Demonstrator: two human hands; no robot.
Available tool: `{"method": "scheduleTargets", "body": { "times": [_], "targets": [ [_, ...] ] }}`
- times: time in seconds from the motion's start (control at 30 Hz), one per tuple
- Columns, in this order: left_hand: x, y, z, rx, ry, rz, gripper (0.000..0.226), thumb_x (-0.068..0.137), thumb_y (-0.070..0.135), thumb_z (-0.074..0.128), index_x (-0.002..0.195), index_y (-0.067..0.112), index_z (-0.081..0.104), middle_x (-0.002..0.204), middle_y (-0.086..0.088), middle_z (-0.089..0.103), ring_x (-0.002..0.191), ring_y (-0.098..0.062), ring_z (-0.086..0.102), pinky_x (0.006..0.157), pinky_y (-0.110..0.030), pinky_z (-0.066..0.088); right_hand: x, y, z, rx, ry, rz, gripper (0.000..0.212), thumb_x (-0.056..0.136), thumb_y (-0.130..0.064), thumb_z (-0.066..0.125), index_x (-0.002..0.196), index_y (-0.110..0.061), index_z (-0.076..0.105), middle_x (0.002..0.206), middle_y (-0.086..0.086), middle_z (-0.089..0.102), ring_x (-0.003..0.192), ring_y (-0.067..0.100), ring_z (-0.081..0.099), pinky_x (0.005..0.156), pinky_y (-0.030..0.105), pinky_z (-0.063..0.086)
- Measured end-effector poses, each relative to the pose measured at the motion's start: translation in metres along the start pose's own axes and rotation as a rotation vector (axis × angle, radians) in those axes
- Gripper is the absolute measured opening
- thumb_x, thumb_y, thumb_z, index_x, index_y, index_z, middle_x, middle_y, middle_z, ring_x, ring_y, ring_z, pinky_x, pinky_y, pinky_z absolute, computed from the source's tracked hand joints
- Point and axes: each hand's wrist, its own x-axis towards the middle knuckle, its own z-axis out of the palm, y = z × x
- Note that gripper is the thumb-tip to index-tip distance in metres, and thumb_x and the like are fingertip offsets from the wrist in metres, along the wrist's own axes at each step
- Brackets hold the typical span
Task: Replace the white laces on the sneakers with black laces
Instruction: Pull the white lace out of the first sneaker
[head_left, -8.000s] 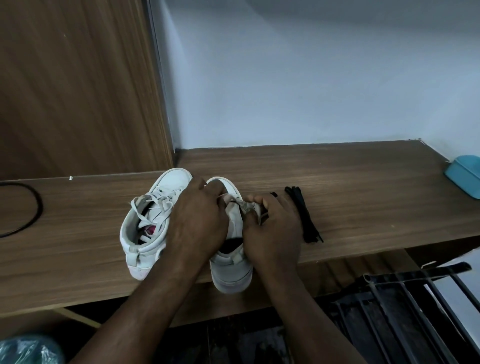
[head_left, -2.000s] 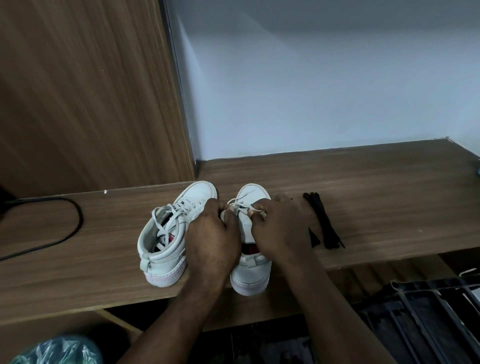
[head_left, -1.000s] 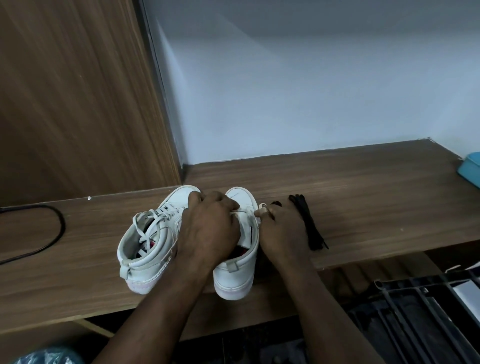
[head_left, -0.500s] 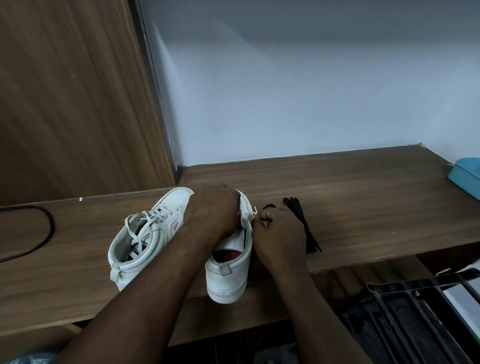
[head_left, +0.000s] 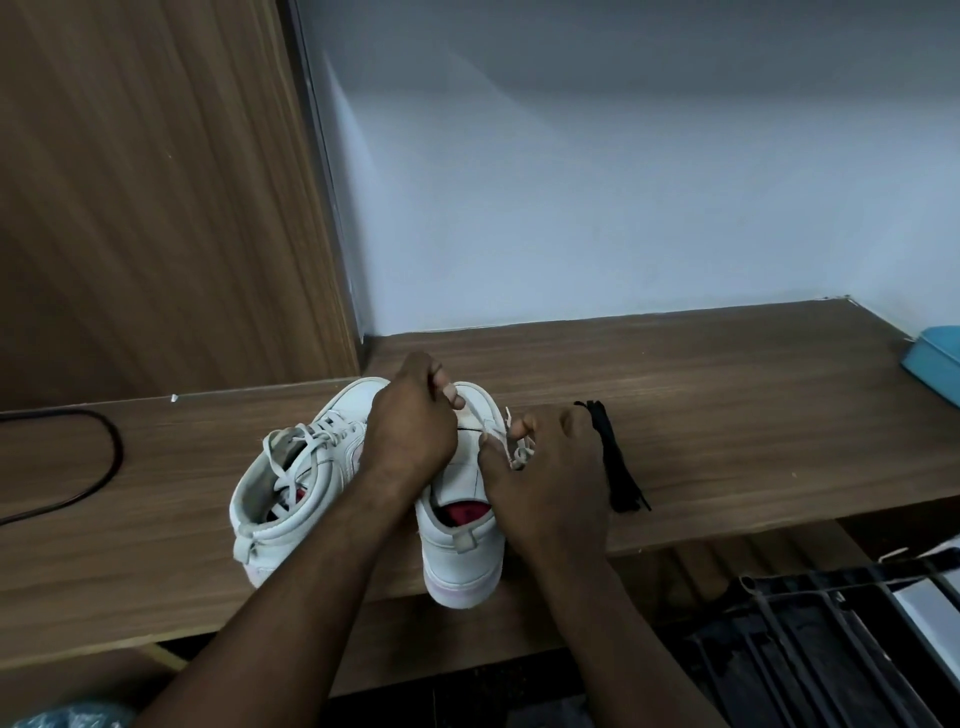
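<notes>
- Head cam take: the wooden shelf (head_left: 727, 395) holds everything, both sneakers near its front edge and the spare black laces (head_left: 613, 462) just beside them on the right.
- Sneaker being stripped (head_left: 460, 545) sits heel toward the person, heel poking a bit past the shelf edge. The second sneaker (head_left: 291, 493) leans just beside it on the left, fully laced in white, so I'd call the job early days.
- Left hand (head_left: 410, 431) is curled up over the toe end. It looks like it's pinching the far end of the white lace (head_left: 493, 428), though I can't tell if it's clamping the tongue too.
- Right hand (head_left: 545, 478) is curled as well, fingertips (head_left: 522, 427) nipping the lace at the right-side eyelets, with a loose bunch of it hanging just under them.
- So the lace runs as a short taut strand between the two hands, across the top of the tongue and touching both.
- Tip for this step: pull one eyelet's worth at a time and straight out along the hole. Pin the shoe down with the other hand so it doesn't tip off the edge. Yanking sideways just jams the tip.
</notes>
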Motion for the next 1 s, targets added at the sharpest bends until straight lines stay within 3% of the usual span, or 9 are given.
{"method": "scheduleTargets", "body": {
  "times": [0.2,0.33,0.4,0.53,0.6,0.77,0.83,0.9,1.0],
  "targets": [
    [0.000,-0.006,-0.001,0.489,-0.058,0.214,0.012,0.090,0.029,0.069,0.095,0.021,0.077,0.095,-0.005,0.075,0.092,-0.027,0.068,0.083,-0.036,0.052,-0.002,0.001,0.007,0.002,0.002,0.031,0.023,0.084,-0.032,0.074,0.098,-0.021,0.059,0.105,-0.003,0.055,0.100,0.023,0.057,0.083,0.045,0.052],
    [0.004,-0.001,0.001,0.652,-0.102,0.238,0.010,0.088,0.020,0.068,0.092,0.024,0.076,0.100,-0.004,0.070,0.093,-0.027,0.067,0.075,-0.032,0.048,-0.004,-0.001,0.007,-0.012,0.007,0.017,0.017,0.086,-0.031,0.071,0.097,-0.020,0.062,0.103,-0.003,0.058,0.100,0.021,0.057,0.085,0.046,0.051],
    [0.006,-0.002,-0.001,0.479,-0.066,0.252,0.012,0.088,0.013,0.064,0.084,0.021,0.071,0.093,-0.001,0.070,0.089,-0.025,0.066,0.076,-0.033,0.047,-0.005,-0.003,0.009,-0.020,0.010,-0.002,0.013,0.087,-0.028,0.069,0.093,-0.019,0.062,0.098,-0.003,0.059,0.097,0.021,0.056,0.083,0.045,0.050],
    [0.005,0.001,-0.006,-0.254,-0.031,-0.096,0.017,0.092,0.015,0.061,0.076,0.017,0.068,0.075,0.006,0.072,0.072,-0.012,0.064,0.073,-0.032,0.049,-0.004,-0.003,0.010,0.005,0.016,-0.017,0.011,0.089,-0.024,0.067,0.091,-0.015,0.061,0.087,-0.004,0.060,0.086,0.020,0.057,0.075,0.041,0.051],
    [0.006,0.000,-0.009,-0.318,-0.017,-0.142,0.014,0.087,0.021,0.060,0.077,0.013,0.066,0.068,0.003,0.069,0.065,-0.013,0.063,0.069,-0.035,0.050,-0.004,-0.001,0.011,0.007,0.009,-0.007,0.012,0.091,-0.025,0.066,0.092,-0.015,0.060,0.086,-0.004,0.061,0.082,0.017,0.058,0.071,0.035,0.049],
    [0.019,0.006,-0.013,0.292,-0.180,0.152,0.015,0.086,0.029,0.075,0.097,0.028,0.065,0.087,0.011,0.070,0.084,-0.009,0.064,0.071,-0.028,0.049,-0.005,0.001,0.013,0.015,-0.009,0.038,0.011,0.093,-0.028,0.066,0.092,-0.021,0.057,0.089,-0.008,0.061,0.078,0.011,0.057,0.064,0.027,0.041],
    [0.024,0.010,-0.010,0.623,-0.255,0.234,0.023,0.089,0.033,0.075,0.109,0.023,0.070,0.106,0.003,0.072,0.101,-0.018,0.065,0.083,-0.030,0.050,-0.005,0.000,0.013,0.010,-0.015,0.045,0.012,0.093,-0.028,0.066,0.090,-0.023,0.055,0.089,-0.009,0.060,0.078,0.010,0.057,0.065,0.028,0.043],
    [0.024,0.014,-0.011,0.862,-0.254,0.284,0.020,0.093,0.036,0.072,0.106,0.021,0.075,0.108,-0.001,0.073,0.102,-0.021,0.066,0.083,-0.030,0.050,-0.004,-0.001,0.013,0.006,-0.019,0.052,0.013,0.094,-0.030,0.065,0.091,-0.023,0.055,0.090,-0.008,0.060,0.079,0.011,0.057,0.066,0.029,0.044],
    [0.019,0.011,-0.016,0.635,-0.168,0.281,0.009,0.094,0.026,0.070,0.088,0.022,0.076,0.085,0.010,0.071,0.083,-0.009,0.064,0.067,-0.017,0.042,-0.005,-0.002,0.015,0.004,-0.011,0.054,0.012,0.094,-0.030,0.064,0.092,-0.022,0.056,0.091,-0.008,0.060,0.079,0.012,0.057,0.064,0.029,0.042]
  ]
}}
